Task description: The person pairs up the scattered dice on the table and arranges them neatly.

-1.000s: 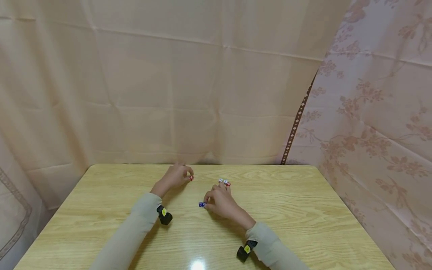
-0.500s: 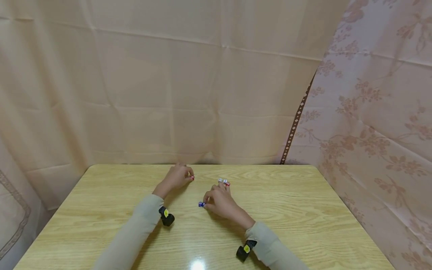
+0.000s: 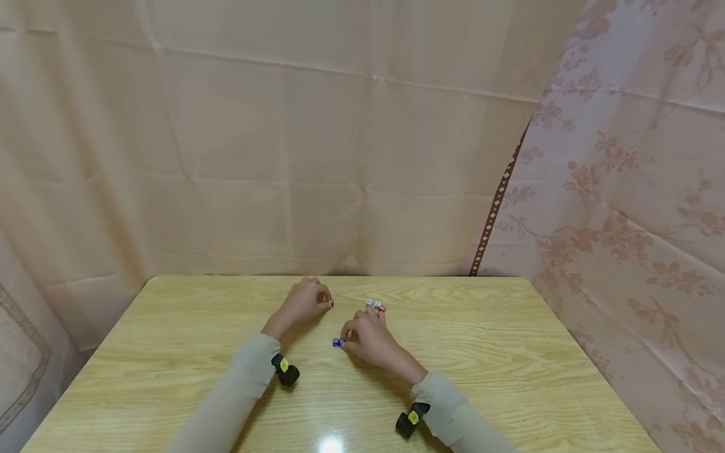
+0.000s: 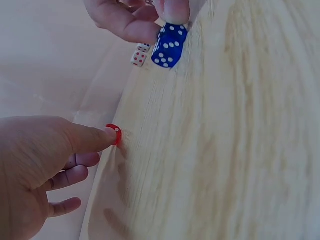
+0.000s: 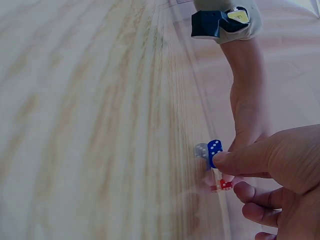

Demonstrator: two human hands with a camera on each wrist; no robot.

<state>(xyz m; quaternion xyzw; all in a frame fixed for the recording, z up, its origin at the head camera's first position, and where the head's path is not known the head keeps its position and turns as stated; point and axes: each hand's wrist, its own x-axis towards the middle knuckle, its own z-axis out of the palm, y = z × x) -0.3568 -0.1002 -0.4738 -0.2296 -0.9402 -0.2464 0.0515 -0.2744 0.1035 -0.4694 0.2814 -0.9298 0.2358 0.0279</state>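
Observation:
My left hand [image 3: 306,301] pinches a red die [image 4: 117,134] with white dots between thumb and fingertips, over the far part of the table. My right hand [image 3: 370,340] lies nearer, its thumb and forefinger gripping blue dice [image 3: 338,343] that appear as two set end to end, with white dots [image 4: 172,45]. Just beyond the right hand's other fingers stand two white dice [image 3: 369,303] and another red die [image 3: 382,309] close together. In the left wrist view, the white dice [image 4: 138,58] show behind the right hand, one with red dots.
The pale wooden table [image 3: 481,358] ends at a beige curtain [image 3: 255,157] behind. A flowered curtain [image 3: 634,189] hangs on the right. Each wrist wears a black camera [image 3: 287,372] on its sleeve cuff.
My left hand has moved a little to the right and nearer, carrying the red die toward the other dice. The right hand and blue dice stay in place.

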